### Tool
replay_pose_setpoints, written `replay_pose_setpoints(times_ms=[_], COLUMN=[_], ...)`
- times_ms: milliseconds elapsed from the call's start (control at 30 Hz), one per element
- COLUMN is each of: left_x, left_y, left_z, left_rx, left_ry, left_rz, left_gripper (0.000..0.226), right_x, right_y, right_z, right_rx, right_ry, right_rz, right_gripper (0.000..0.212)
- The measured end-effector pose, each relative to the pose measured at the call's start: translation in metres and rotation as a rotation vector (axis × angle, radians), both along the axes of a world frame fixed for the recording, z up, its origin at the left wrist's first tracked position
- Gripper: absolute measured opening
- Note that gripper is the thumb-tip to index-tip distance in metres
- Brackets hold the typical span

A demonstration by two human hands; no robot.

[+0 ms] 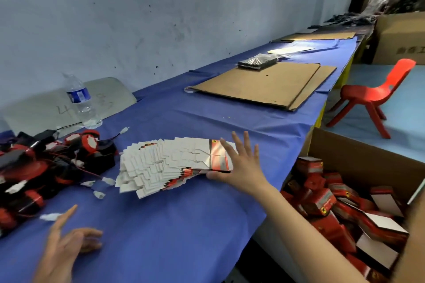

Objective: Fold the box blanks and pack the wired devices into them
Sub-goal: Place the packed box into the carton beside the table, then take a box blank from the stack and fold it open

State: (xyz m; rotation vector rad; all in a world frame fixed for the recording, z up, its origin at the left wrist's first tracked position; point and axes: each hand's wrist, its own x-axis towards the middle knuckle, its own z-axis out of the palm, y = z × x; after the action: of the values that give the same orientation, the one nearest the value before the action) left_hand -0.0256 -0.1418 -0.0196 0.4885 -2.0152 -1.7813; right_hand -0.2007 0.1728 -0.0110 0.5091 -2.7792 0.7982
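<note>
- Grip state first: the right hand [241,165] is seen wide, fingers spread and straight, reaching onto the right end of the fanned stack of box blanks [174,163], with the thumb at the stack's near edge; nothing is enclosed by it yet. The left hand [66,240] is held above the desk [184,225], near and to the left of the stack, its forefinger out and the other fingers loosely curled, and nothing is held.
- A large open carton [358,158] is stood to the right of the stack, beside the desk edge, and is filled with many packed red boxes [322,200]; from this it is judged that the task is well along.
- The stack of box blanks, the landmark here, is laid flat and fanned out on the blue cover, white sides mostly up, one printed face shown at its right end.
- Left of the stack, a heap of wired devices [46,167], red and black with white plugs on thin leads, is piled just beside it.
- Behind and left of the stack, a water bottle [81,101] is stood by the wall.
- The step in hand is judged to be the taking of a fresh blank.
- For the next move, a single top blank would need to be parted from its neighbours and lifted, then opened into shape by both hands before a device is fetched.
</note>
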Motion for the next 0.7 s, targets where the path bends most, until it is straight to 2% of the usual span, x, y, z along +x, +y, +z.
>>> replay_pose_setpoints(times_ms=[100,167,233,333,467,600,633,700], left_x=[0.005,0.010,0.008,0.008,0.013,0.011,0.012,0.012], left_y=[-0.003,-0.002,-0.001,-0.008,-0.010,-0.012,-0.011,-0.010], left_z=[0.001,-0.001,0.000,-0.009,-0.014,-0.017,-0.016,-0.016], left_rx=[-0.071,-0.116,-0.099,-0.110,-0.163,-0.166,-0.160,-0.148], left_ry=[0.010,0.075,0.090,0.098,0.127,0.143,0.147,0.159], left_rz=[0.042,0.007,-0.015,-0.020,-0.042,-0.059,-0.065,-0.068], left_gripper=[0.052,0.042,0.037,0.039,0.042,0.044,0.043,0.044], right_x=[-0.017,-0.023,-0.028,-0.032,-0.041,-0.043,-0.042,-0.041], right_y=[-0.016,-0.021,-0.020,-0.013,0.000,0.002,0.002,0.000], right_z=[-0.002,-0.002,0.001,0.012,0.032,0.040,0.040,0.042], right_rx=[0.231,0.284,0.296,0.324,0.279,0.327,0.350,0.360], right_ry=[-0.212,-0.226,-0.166,-0.252,-0.298,-0.339,-0.331,-0.283], right_rz=[0.094,0.108,0.108,0.161,0.211,0.263,0.280,0.310], right_gripper=[0.103,0.090,0.079,0.079,0.064,0.068,0.064,0.041])
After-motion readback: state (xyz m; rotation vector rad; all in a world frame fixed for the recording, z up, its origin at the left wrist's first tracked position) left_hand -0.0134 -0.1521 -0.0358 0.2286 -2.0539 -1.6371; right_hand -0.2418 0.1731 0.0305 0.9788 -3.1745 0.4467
